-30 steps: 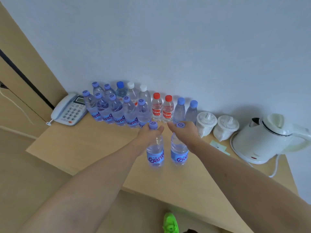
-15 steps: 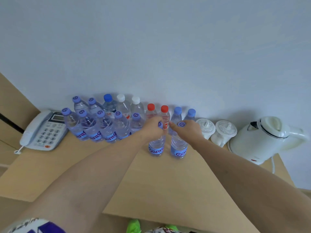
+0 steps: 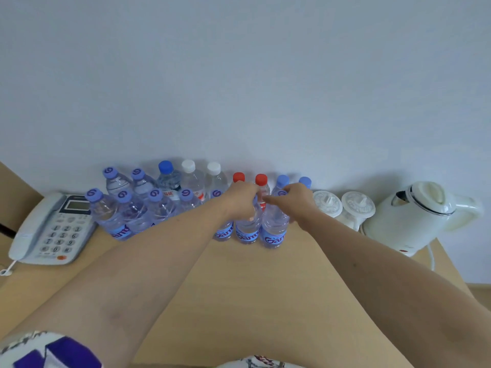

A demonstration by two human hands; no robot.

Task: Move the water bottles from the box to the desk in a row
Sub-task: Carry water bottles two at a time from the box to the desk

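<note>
Two clear water bottles with blue labels stand side by side on the wooden desk (image 3: 239, 282). My left hand (image 3: 241, 200) grips the top of the left bottle (image 3: 248, 231). My right hand (image 3: 296, 200) holds the neck of the right bottle (image 3: 273, 232), with its purple cap showing by my fingers. Both bottles stand at the right end of the front row of purple-capped bottles (image 3: 127, 216). Behind them, a back row of bottles (image 3: 191, 179) with blue, white and red caps lines the wall. No box is in view.
A white desk phone (image 3: 50, 229) lies at the left end of the desk. Two white lidded cups (image 3: 342, 208) and a white electric kettle (image 3: 414, 219) stand to the right of the bottles. The desk edge runs diagonally on both sides.
Both hands have carried the two bottles away from me, from mid-desk to the end of the front row. The camera has tilted up and leaned in.
</note>
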